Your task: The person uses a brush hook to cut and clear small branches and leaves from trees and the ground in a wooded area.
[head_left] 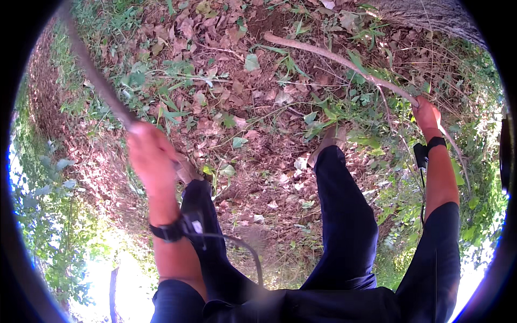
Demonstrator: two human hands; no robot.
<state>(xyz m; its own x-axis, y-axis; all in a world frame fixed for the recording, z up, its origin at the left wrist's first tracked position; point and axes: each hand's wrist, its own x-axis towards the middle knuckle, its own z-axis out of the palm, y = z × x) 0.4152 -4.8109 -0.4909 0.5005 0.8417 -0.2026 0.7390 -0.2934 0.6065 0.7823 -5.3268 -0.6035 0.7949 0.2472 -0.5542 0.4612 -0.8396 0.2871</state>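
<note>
My left hand (152,153) is closed around one end of a long, dark, slightly curved stick (97,75), blurred here, which reaches up and away past the upper left edge. At the right, my right hand (427,114) grips a crooked branch (334,58). The branch's bare, blunt end points toward the upper middle, over the leaf litter. A thin side twig (386,105) hangs from it, and a thinner length runs on below my hand. The two sticks are well apart.
Dry brown leaves (231,102), grass and green weeds cover the ground. A thick tree trunk (431,19) stands at the upper right. My legs are spread, with shoes (328,141) on the litter. Leafy plants (48,183) grow along both sides. A cable (245,245) loops from my left wrist strap.
</note>
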